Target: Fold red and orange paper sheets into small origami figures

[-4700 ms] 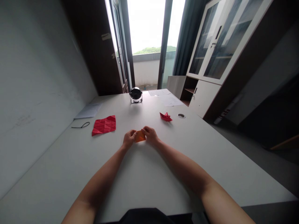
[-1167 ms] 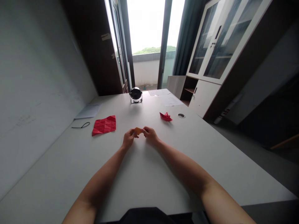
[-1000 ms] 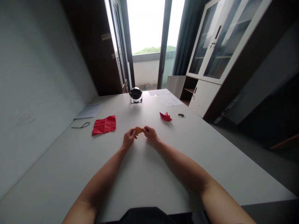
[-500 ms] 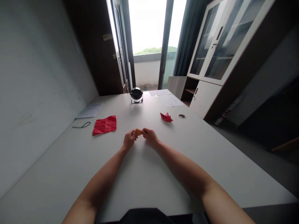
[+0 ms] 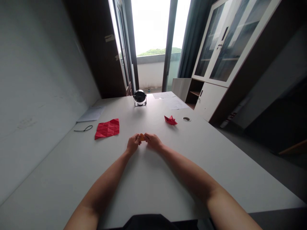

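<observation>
At frame centre, pinching small folded orange paper (image 5: 142,137) between left hand (image 5: 133,144) and right hand (image 5: 153,142), mid-crease; firmer pressing probably needed.

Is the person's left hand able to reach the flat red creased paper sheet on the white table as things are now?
Probably yes. The flat red creased paper sheet lies on the bare white table with nothing in between, but the left hand is busy pinching the small orange folded paper together with the right hand.

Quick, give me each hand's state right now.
Left hand: closed, pinching the orange paper.
Right hand: closed, pinching the same orange paper.
</observation>
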### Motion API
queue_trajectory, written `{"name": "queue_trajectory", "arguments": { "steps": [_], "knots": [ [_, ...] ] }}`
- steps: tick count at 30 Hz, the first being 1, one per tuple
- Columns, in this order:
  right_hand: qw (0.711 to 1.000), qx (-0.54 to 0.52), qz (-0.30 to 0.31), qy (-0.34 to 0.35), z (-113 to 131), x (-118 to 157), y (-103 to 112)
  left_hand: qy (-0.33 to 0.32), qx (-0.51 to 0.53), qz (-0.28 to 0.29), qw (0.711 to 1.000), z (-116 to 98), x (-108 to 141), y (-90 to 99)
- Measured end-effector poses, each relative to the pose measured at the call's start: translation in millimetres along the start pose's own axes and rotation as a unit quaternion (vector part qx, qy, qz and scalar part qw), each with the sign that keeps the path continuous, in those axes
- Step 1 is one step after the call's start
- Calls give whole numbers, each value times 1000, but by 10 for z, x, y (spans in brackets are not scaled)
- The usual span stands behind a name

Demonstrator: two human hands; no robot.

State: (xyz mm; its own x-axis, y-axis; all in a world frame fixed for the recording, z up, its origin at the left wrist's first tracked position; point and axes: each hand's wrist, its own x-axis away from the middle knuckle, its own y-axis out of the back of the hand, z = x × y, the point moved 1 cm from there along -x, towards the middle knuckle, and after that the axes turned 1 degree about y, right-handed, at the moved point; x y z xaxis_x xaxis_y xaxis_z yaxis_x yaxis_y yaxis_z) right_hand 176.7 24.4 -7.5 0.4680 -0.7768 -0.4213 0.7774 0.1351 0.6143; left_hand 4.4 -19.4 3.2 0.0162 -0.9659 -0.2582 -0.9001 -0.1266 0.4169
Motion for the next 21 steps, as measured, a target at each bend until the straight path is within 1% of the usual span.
{"name": "queue_trajectory", "arguments": {
  "steps": [6,8,11,16,21],
  "knots": [
    [1000,2,4,9,-5,2,-6,6,27,7,1000,-10,3,2],
    [1000,7,13,7,-7,-2,-9,2,19,14,1000,-2,1,0],
    [999,21,31,6,-2,-3,-9,-16,-18,17,1000,11,-7,-1],
    [998,43,31,16,22,11,2,-47,-74,3,996,3,-31,17],
    [999,45,16,19,32,11,10,-82,-71,-40,993,-14,-54,63]
  ]
}}
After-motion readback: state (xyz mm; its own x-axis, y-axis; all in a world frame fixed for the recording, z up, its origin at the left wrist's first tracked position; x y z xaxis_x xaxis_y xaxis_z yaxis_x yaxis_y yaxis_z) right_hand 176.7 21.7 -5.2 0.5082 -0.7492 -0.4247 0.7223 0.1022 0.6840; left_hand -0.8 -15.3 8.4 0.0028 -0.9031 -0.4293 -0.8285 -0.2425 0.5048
